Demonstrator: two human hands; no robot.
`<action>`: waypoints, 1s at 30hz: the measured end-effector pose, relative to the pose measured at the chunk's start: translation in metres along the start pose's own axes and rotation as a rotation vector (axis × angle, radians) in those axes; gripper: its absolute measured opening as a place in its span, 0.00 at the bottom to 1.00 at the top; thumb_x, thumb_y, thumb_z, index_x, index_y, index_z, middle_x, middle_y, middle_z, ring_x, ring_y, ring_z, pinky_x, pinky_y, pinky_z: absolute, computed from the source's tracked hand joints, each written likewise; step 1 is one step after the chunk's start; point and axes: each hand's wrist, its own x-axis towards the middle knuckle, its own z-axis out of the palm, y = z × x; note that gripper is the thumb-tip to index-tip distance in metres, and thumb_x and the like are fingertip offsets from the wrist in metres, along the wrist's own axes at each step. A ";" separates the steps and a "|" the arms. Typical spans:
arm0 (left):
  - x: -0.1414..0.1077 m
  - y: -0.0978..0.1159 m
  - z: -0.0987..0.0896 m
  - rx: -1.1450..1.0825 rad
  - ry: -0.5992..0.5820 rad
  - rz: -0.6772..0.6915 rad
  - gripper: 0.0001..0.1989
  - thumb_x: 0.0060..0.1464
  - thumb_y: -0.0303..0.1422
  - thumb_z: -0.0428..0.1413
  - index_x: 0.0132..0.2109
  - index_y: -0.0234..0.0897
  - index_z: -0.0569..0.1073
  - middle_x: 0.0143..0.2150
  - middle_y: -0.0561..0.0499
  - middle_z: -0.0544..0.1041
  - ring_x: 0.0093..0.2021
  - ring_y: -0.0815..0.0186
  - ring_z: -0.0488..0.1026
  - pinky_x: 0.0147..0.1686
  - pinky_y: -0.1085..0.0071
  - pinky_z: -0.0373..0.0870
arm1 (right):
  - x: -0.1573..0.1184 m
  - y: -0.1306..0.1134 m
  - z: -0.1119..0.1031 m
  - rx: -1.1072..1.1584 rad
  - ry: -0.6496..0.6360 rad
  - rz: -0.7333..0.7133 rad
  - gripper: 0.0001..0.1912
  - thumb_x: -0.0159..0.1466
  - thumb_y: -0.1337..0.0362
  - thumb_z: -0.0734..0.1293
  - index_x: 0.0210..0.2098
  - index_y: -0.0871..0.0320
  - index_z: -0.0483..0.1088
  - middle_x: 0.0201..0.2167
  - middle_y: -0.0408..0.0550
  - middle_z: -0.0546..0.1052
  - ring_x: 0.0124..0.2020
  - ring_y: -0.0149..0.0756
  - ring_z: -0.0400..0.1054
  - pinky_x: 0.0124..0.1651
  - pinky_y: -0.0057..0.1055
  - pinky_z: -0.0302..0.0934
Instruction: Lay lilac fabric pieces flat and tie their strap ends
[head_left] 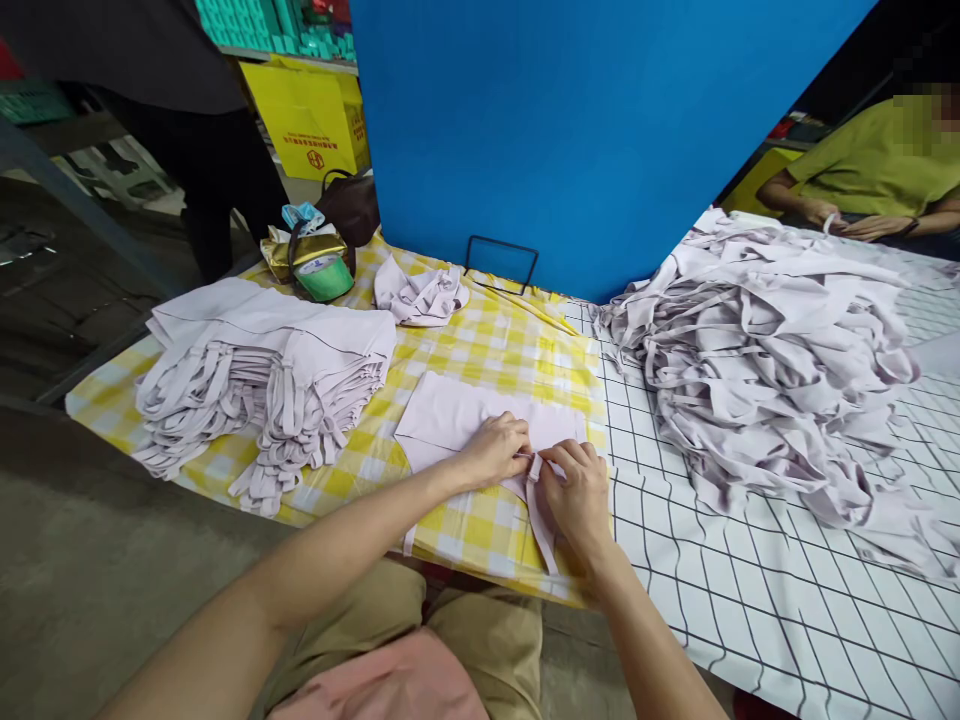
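A pale lilac garment (450, 410) lies flat on the yellow checked cloth in front of me, its thin straps hanging toward the table's front edge. My left hand (496, 450) rests on its lower middle, fingers pinched together at the base of a strap. Close beside it, my right hand (577, 490) has its thumb and fingers closed on the same strap (536, 510), whose loose end trails down. The two hands nearly touch at the fingertips. The exact grip of the left fingers is partly hidden.
A neat stack of similar garments (262, 340) lies left, straps hanging. A large loose heap (765, 350) covers the right side. Behind stand a blue panel (570, 140), a crumpled garment (420, 293) and a green tape roll (324, 277). Another person (877, 170) sits far right; someone stands back left.
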 end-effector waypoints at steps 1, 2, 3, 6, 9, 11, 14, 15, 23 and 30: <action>0.000 0.000 0.000 0.003 0.000 0.007 0.04 0.52 0.28 0.54 0.30 0.35 0.72 0.34 0.51 0.72 0.41 0.64 0.65 0.39 0.69 0.61 | 0.001 0.000 0.000 0.053 -0.009 0.034 0.09 0.56 0.72 0.59 0.25 0.56 0.70 0.25 0.47 0.72 0.30 0.39 0.58 0.33 0.34 0.51; 0.000 -0.001 0.000 0.007 0.000 0.012 0.03 0.52 0.28 0.54 0.30 0.35 0.72 0.34 0.51 0.72 0.41 0.64 0.65 0.39 0.69 0.61 | 0.002 0.000 0.001 0.104 -0.018 0.072 0.09 0.55 0.72 0.59 0.25 0.56 0.70 0.25 0.46 0.72 0.30 0.39 0.59 0.33 0.34 0.51; 0.000 -0.001 0.000 0.011 0.000 0.014 0.03 0.51 0.28 0.54 0.30 0.35 0.72 0.35 0.51 0.72 0.41 0.63 0.65 0.39 0.69 0.61 | 0.003 0.000 0.002 0.145 -0.026 0.107 0.09 0.55 0.71 0.59 0.25 0.56 0.69 0.25 0.46 0.72 0.30 0.39 0.60 0.34 0.34 0.52; -0.001 -0.001 0.001 0.021 0.001 0.015 0.03 0.51 0.28 0.54 0.30 0.35 0.71 0.35 0.51 0.73 0.41 0.63 0.65 0.39 0.68 0.62 | 0.005 -0.001 0.004 0.200 -0.037 0.169 0.08 0.54 0.70 0.59 0.24 0.55 0.69 0.24 0.45 0.72 0.29 0.38 0.62 0.34 0.34 0.54; -0.001 0.000 0.001 0.000 0.019 0.016 0.03 0.51 0.27 0.53 0.30 0.35 0.71 0.35 0.51 0.73 0.41 0.63 0.65 0.39 0.69 0.62 | 0.003 -0.003 0.003 0.214 -0.041 0.201 0.08 0.55 0.68 0.59 0.23 0.56 0.69 0.23 0.46 0.73 0.28 0.38 0.63 0.33 0.34 0.55; -0.003 0.001 -0.001 -0.016 0.019 0.019 0.03 0.51 0.27 0.53 0.31 0.35 0.71 0.35 0.51 0.73 0.42 0.63 0.65 0.40 0.69 0.62 | -0.003 -0.005 -0.002 0.225 -0.043 0.257 0.09 0.57 0.65 0.59 0.25 0.56 0.70 0.24 0.46 0.74 0.28 0.38 0.63 0.33 0.34 0.56; -0.009 0.003 -0.007 -0.035 -0.013 0.043 0.06 0.49 0.28 0.55 0.36 0.35 0.72 0.38 0.50 0.73 0.43 0.62 0.65 0.43 0.68 0.63 | -0.019 -0.012 -0.012 0.336 -0.089 0.477 0.12 0.60 0.58 0.58 0.34 0.57 0.70 0.27 0.48 0.76 0.30 0.40 0.68 0.35 0.35 0.59; -0.011 0.003 -0.009 -0.046 -0.026 0.058 0.08 0.48 0.29 0.55 0.39 0.35 0.73 0.40 0.49 0.72 0.44 0.62 0.65 0.44 0.68 0.63 | -0.024 -0.015 -0.015 0.394 -0.116 0.553 0.13 0.60 0.56 0.58 0.36 0.57 0.69 0.29 0.49 0.77 0.31 0.40 0.69 0.36 0.36 0.60; -0.022 0.003 -0.021 -0.197 -0.129 0.071 0.17 0.51 0.21 0.46 0.46 0.32 0.72 0.48 0.46 0.70 0.50 0.67 0.66 0.52 0.73 0.61 | -0.037 -0.041 -0.004 0.597 -0.131 0.635 0.22 0.53 0.57 0.64 0.45 0.60 0.61 0.27 0.46 0.74 0.23 0.34 0.62 0.29 0.32 0.58; -0.026 0.008 -0.019 -0.112 -0.283 0.071 0.23 0.53 0.20 0.42 0.55 0.36 0.65 0.62 0.47 0.61 0.64 0.63 0.50 0.62 0.55 0.44 | -0.048 -0.044 -0.003 0.729 -0.084 0.644 0.18 0.55 0.54 0.63 0.41 0.57 0.61 0.25 0.44 0.71 0.23 0.34 0.61 0.27 0.30 0.56</action>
